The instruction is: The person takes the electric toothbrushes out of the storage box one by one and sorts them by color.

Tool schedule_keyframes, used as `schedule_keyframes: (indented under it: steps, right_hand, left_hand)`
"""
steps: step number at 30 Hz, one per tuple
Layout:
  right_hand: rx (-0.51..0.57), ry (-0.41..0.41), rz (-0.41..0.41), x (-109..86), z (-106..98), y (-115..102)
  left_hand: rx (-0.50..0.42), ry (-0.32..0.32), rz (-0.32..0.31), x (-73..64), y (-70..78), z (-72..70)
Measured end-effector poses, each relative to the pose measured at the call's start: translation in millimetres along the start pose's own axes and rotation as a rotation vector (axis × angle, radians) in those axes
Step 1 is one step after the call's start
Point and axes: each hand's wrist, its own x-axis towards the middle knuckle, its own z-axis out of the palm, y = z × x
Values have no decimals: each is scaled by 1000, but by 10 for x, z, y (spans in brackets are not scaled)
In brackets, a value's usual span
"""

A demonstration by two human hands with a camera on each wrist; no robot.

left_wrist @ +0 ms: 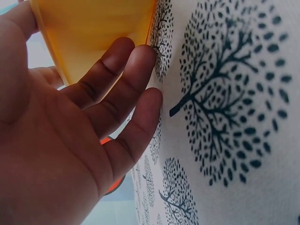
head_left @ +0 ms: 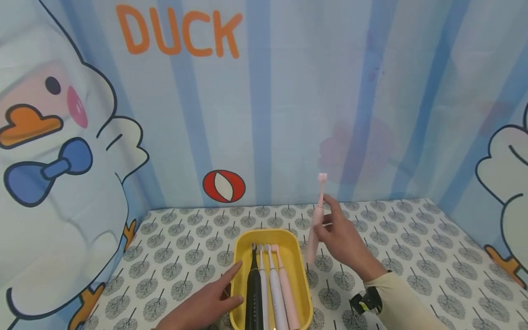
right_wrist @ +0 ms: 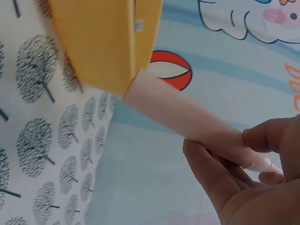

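My right hand (head_left: 344, 238) pinches a pink electric toothbrush (head_left: 316, 224) between thumb and fingers, in the air to the right of a yellow tray (head_left: 303, 261). Its brush head points up; in the right wrist view the handle (right_wrist: 173, 110) slants across, its butt end overlapping the tray. Inside the tray, side by side, lie a black electric toothbrush (head_left: 254, 293), two pale ones and another pink one (head_left: 288, 293). At the tray's left side is my left hand (head_left: 210, 295), fingers loosely bent along the outer wall (left_wrist: 93, 33), thumb and forefinger at the rim.
A white cloth (head_left: 181, 261) printed with grey trees covers the table. Behind it hangs a blue striped curtain (head_left: 284, 114) with ducks and a red ball (head_left: 224, 186) printed on it. A dark band (head_left: 367, 300) is strapped round the right wrist.
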Motion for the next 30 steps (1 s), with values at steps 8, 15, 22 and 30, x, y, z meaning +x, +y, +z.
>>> schedule_keyframes:
  steps: [8, 15, 22, 30]
  right_hand:
    - [-27, 44, -11, 56, 69, 199]
    - [-79, 67, -23, 79, 137, 359]
    - [-110, 73, -23, 40, 179, 455]
    - [-150, 86, -27, 61, 240, 541]
  left_hand:
    - [4, 13, -5, -18, -1, 27]
    - [22, 21, -18, -1, 10, 24]
    - [20, -1, -21, -7, 18, 9]
    - [11, 2, -23, -20, 29, 11]
